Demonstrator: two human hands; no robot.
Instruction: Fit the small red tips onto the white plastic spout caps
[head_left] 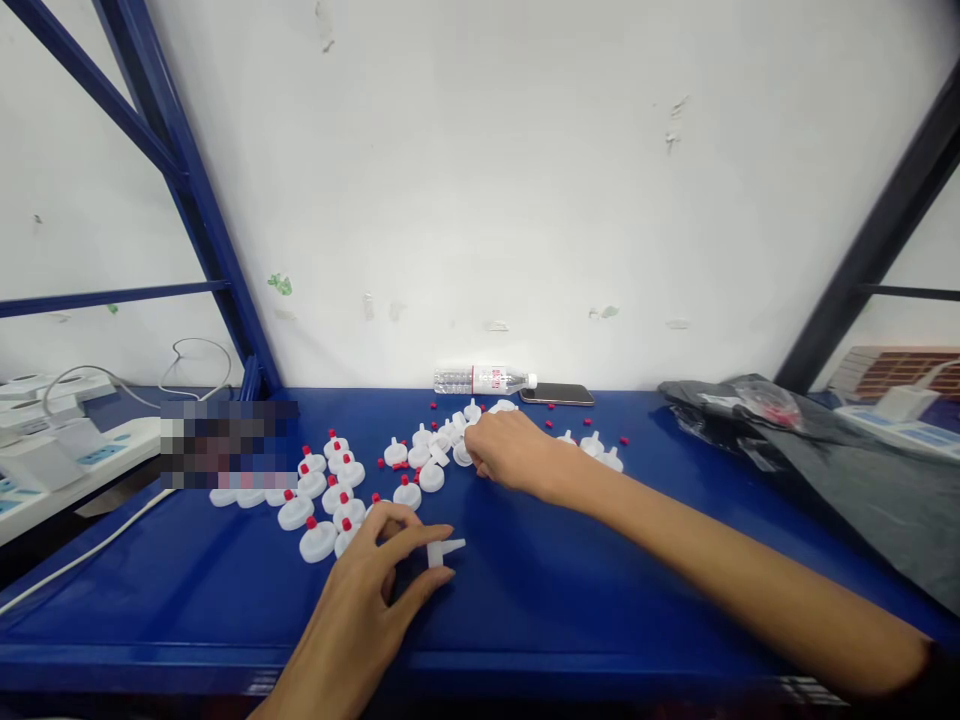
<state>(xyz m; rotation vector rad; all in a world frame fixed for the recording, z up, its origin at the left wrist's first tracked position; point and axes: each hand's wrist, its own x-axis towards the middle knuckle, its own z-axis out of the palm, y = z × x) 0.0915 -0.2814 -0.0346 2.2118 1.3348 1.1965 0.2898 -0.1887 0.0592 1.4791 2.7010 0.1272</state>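
My left hand (375,575) pinches a white nozzle cap (436,553) between thumb and fingers, its narrow spout pointing right. Farther back, my right hand (517,450) is at the pile of white nozzle caps (421,438), fingers curled down; whatever they grip is hidden. Left of the pile stand several white caps with red tips (317,540), spouts up, in a loose group. Small red tips (399,465) lie scattered among the bare caps. A few more bare caps (592,443) sit to the right, behind my right forearm.
Against the wall lie a clear water bottle (487,380) on its side and a phone (556,395). Black plastic bags (795,460) cover the right side of the blue table (525,600). Power strips (97,455) and a white cable (97,570) are at the left.
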